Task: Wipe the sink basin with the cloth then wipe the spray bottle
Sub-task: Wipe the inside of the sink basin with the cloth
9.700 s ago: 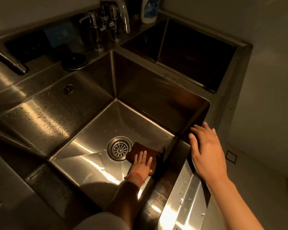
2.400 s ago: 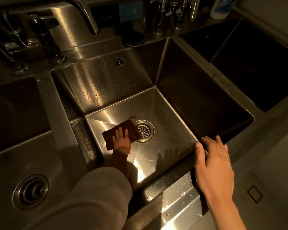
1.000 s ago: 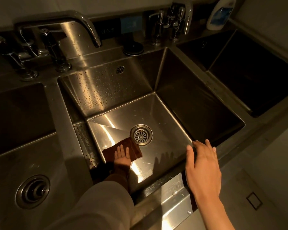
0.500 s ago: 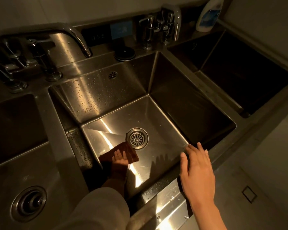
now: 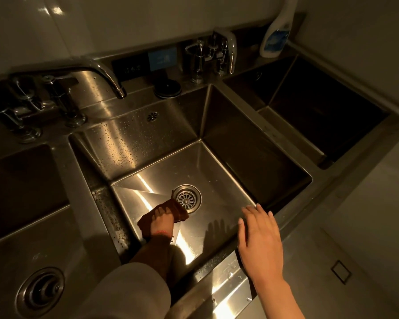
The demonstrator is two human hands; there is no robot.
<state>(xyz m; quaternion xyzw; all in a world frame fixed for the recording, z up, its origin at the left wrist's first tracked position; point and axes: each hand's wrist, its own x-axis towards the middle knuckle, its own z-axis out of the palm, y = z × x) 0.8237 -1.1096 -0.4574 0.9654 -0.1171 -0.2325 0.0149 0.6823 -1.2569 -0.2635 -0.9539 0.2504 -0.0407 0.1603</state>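
Your left hand (image 5: 161,223) is flat, fingers straight, pressing the brown cloth (image 5: 171,210) onto the floor of the middle sink basin (image 5: 219,194), the cloth's far corner touching the drain (image 5: 187,199). Your right hand (image 5: 259,236) is open, fingers relaxed, over the basin's front rim, holding nothing. The spray bottle (image 5: 275,35) stands upright on the back ledge of the worktop (image 5: 247,65), far right, well apart from both hands.
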